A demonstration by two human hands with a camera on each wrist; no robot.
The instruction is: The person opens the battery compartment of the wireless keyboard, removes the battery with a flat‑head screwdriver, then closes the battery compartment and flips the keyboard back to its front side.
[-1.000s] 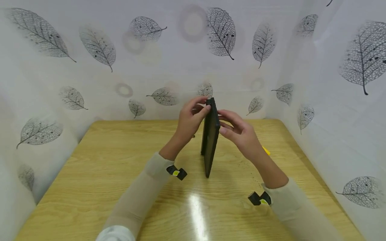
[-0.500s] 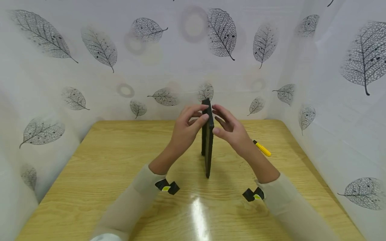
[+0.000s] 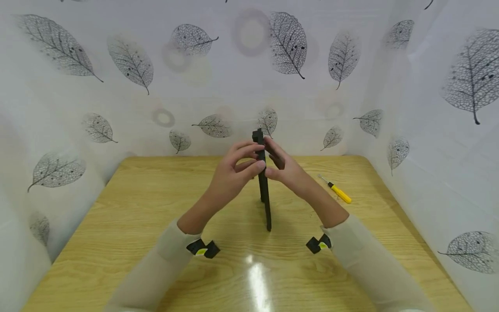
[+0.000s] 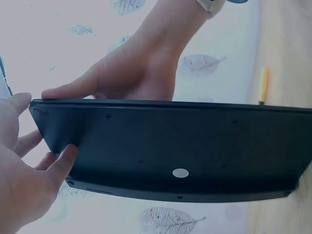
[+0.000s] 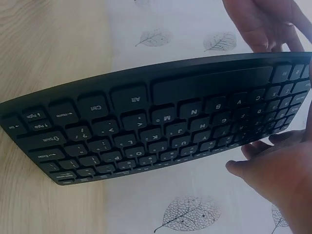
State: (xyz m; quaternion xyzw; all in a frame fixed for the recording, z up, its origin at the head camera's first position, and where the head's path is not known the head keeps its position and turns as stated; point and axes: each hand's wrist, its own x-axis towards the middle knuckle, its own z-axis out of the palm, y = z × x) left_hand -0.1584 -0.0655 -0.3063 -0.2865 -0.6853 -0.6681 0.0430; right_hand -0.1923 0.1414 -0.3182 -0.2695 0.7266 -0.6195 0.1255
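A thin black keyboard [image 3: 264, 186] stands on one short end on the wooden table, edge-on in the head view, its top tipped slightly left. My left hand [image 3: 234, 173] holds its upper part, thumb and fingertips along the narrow side. The left wrist view shows the smooth underside [image 4: 161, 141] with small screws and a pale oval label. My right hand [image 3: 290, 171] is on the keyed side, its extended thumb and fingers right at the keyboard's upper part. Rows of keys [image 5: 185, 117] and the long space bar face the right wrist camera.
A screwdriver with a yellow handle [image 3: 340, 193] lies on the table [image 3: 128, 208] beyond my right forearm. Behind and on both sides of the table hangs a white curtain [image 3: 222, 86] printed with dark leaves. Small crumbs dot the tabletop near the right forearm.
The keyboard's top has swung left and it now shows almost edge-on. Both hands have shifted left with it, the left one also lower. The screwdriver has come into view from behind the right arm.
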